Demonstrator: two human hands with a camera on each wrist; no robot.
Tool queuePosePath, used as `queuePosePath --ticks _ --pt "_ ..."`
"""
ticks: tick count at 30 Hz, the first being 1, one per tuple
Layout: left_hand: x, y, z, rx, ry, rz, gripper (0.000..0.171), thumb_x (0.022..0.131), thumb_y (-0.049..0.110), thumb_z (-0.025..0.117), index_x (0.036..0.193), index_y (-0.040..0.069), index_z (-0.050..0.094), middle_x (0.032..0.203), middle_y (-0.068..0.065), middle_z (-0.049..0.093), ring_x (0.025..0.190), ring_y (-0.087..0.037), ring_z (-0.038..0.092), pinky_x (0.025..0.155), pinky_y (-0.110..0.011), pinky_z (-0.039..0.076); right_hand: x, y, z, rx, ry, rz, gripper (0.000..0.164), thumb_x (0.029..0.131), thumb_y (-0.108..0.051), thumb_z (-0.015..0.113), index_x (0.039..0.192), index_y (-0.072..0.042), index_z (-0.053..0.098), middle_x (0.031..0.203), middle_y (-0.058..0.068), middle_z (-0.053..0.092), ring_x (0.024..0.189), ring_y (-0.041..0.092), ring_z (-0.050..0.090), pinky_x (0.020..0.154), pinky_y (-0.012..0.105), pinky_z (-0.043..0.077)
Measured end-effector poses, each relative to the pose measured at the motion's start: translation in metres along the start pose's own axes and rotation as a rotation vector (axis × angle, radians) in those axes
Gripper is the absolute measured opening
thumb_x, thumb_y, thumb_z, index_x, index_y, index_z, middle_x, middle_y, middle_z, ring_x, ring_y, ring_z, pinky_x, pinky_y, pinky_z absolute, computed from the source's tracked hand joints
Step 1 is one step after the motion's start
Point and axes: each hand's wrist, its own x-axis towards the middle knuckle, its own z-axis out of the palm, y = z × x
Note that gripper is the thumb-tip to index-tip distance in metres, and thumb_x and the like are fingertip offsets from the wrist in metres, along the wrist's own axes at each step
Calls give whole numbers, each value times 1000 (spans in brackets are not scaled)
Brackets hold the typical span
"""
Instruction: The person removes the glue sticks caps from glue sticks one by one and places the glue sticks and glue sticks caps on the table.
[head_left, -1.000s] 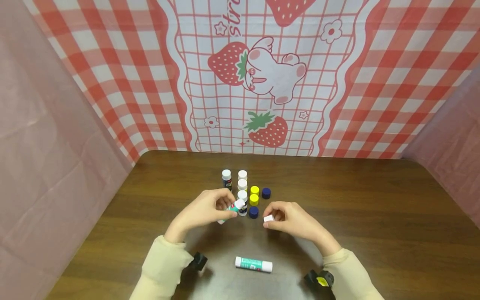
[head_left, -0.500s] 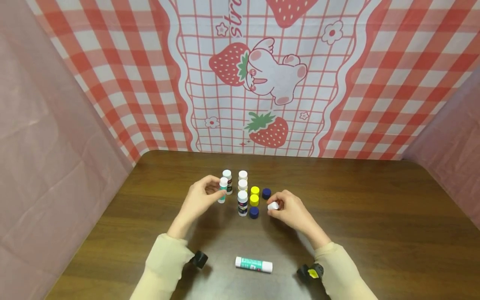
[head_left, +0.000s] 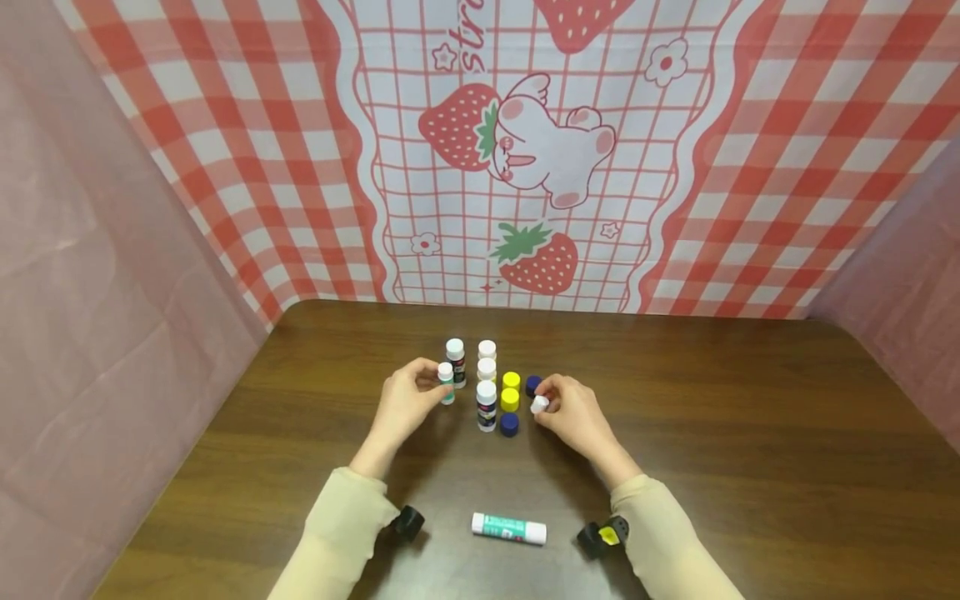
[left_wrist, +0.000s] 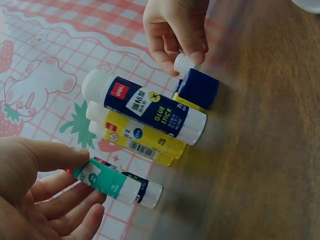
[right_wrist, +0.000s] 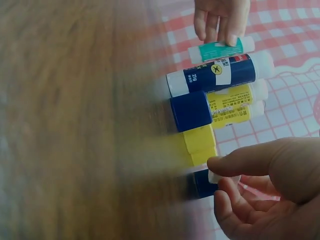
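My left hand (head_left: 405, 402) pinches a small green glue stick (left_wrist: 105, 179) between thumb and fingers. It stands upright just in front of a dark blue glue stick (head_left: 455, 350); whether its base touches the table I cannot tell. My right hand (head_left: 576, 412) holds a small white cap (head_left: 538, 405) by the fingertips, close to the rear blue cap (head_left: 533, 384). Between the hands, another dark blue glue stick (left_wrist: 145, 107) stands at the front of a row, with two yellow glue sticks (left_wrist: 142, 137) behind it. Two yellow caps (head_left: 510, 400) and a front blue cap (head_left: 509, 424) sit right of that row.
A second green glue stick (head_left: 509, 529) lies on its side nearer the person, between the forearms. The brown wooden table (head_left: 750, 433) reaches back to a red-and-white checked cloth (head_left: 300, 167). Pinkish cloth (head_left: 97, 275) hangs at the left side.
My left hand has brought its green glue stick back and left, from tilted to upright beside the rear-left blue one. The right hand has moved back with the white cap, toward the rear blue cap.
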Motion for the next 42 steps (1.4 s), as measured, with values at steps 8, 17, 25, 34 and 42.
queuePosePath --ticks 8,17,25,34,42 --pt "0 -5 5 63 10 -23 25 74 12 72 97 6 64 88 -8 68 79 -20 65 70 -35 49 0 8 2 -1 0 -49 24 68 -5 74 90 -10 65 77 3 54 65 11 50 60 25 41" --pt "0 -10 10 115 30 -13 24 74 12 72 95 5 65 90 -10 69 81 -22 66 77 -39 49 -1 12 3 23 -21 -36 21 71 -3 69 90 -11 65 83 3 57 68 11 52 62 25 43" --pt "-1 -13 13 120 38 -10 24 74 11 71 97 5 65 90 -11 69 81 -23 66 74 -38 50 1 14 5 18 -2 -42 18 73 -5 70 89 -10 65 81 4 58 67 11 52 61 24 43" --pt "-3 -15 17 184 31 18 24 76 13 70 98 5 66 87 -9 70 75 -19 66 70 -35 50 2 15 7 18 9 -28 19 73 -6 72 90 -9 65 81 4 60 68 12 53 64 26 43" --pt "-3 -17 17 213 17 23 24 76 13 69 98 5 66 87 -9 70 75 -19 66 71 -36 50 3 17 8 32 9 -7 19 73 -7 73 90 -8 64 80 4 61 68 12 54 63 26 44"
